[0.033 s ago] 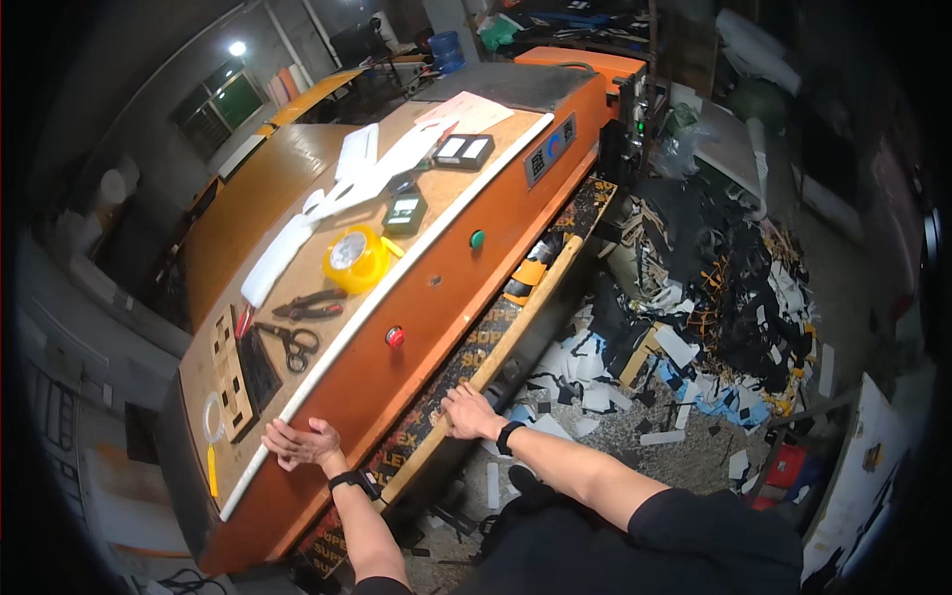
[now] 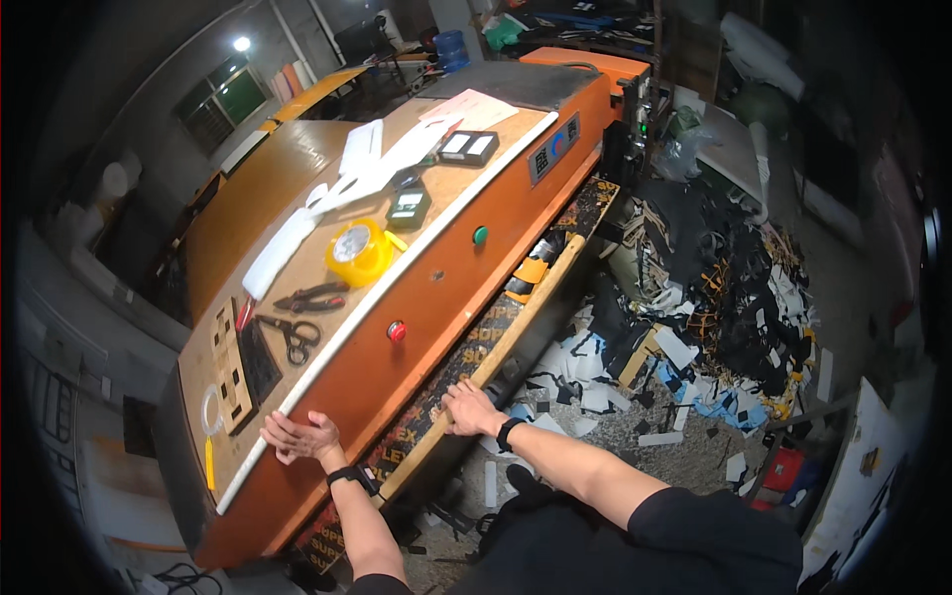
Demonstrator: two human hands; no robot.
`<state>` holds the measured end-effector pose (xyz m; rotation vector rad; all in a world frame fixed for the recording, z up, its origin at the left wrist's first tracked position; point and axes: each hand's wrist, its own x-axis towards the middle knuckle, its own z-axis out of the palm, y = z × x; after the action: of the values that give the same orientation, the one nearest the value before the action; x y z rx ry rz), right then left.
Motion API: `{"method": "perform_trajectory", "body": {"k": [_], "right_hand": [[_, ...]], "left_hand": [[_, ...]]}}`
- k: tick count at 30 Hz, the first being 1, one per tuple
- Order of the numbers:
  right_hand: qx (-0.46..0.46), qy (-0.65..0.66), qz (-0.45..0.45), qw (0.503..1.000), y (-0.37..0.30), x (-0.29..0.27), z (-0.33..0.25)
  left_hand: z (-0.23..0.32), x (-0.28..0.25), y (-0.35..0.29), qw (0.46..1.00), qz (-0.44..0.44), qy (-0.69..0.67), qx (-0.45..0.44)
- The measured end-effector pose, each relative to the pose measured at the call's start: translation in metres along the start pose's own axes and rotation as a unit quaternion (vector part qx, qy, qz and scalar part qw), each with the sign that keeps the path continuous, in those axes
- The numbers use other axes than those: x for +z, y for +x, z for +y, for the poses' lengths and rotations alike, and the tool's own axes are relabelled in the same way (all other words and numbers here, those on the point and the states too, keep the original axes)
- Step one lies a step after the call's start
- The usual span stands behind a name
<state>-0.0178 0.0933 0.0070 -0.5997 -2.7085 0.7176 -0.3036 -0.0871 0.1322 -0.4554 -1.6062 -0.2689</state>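
Observation:
My left hand (image 2: 300, 436) lies on the white edge strip (image 2: 397, 268) of a large orange machine (image 2: 436, 307), fingers apart and slightly bent over it. A black band circles that wrist. Lower and to the right, my right hand (image 2: 470, 409) has its fingers curled over a wooden rail (image 2: 521, 322) along the machine's front. Between rail and orange panel runs a dark printed board (image 2: 486, 332). A red button (image 2: 397, 330) and a green button (image 2: 480, 235) sit on the panel. Black-and-orange pieces (image 2: 529, 278) lie on the board farther along.
On the machine's top are scissors (image 2: 296, 337), pliers (image 2: 312, 297), a yellow tape roll (image 2: 359, 254), dark boxes (image 2: 408, 206), a slotted wooden block (image 2: 231, 382) and white strips (image 2: 382, 169). Scraps (image 2: 704, 317) cover the floor at right. A brown table (image 2: 258, 193) stands behind.
The view has shifted very slightly. Both hands keep their places on the edge strip and the rail.

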Motion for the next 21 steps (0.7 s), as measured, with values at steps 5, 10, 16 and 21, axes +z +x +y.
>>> {"method": "perform_trajectory", "body": {"k": [5, 10, 16, 21], "right_hand": [[0.021, -0.015, -0.069, 0.997, -0.03, 0.005, -0.01], [0.01, -0.025, -0.052, 0.998, -0.043, 0.01, -0.008], [0.037, 0.011, -0.112, 0.993, -0.04, -0.008, 0.003], [0.185, 0.194, -0.248, 0.931, -0.009, -0.018, 0.024]], "left_hand": [[-0.013, -0.026, -0.011, 1.0, -0.01, -0.012, 0.006], [-0.026, -0.028, 0.007, 0.998, -0.002, -0.053, 0.024], [-0.015, -0.055, 0.053, 0.972, -0.148, -0.183, 0.0], [-0.007, -0.058, 0.034, 0.951, -0.146, -0.267, -0.06]]}}
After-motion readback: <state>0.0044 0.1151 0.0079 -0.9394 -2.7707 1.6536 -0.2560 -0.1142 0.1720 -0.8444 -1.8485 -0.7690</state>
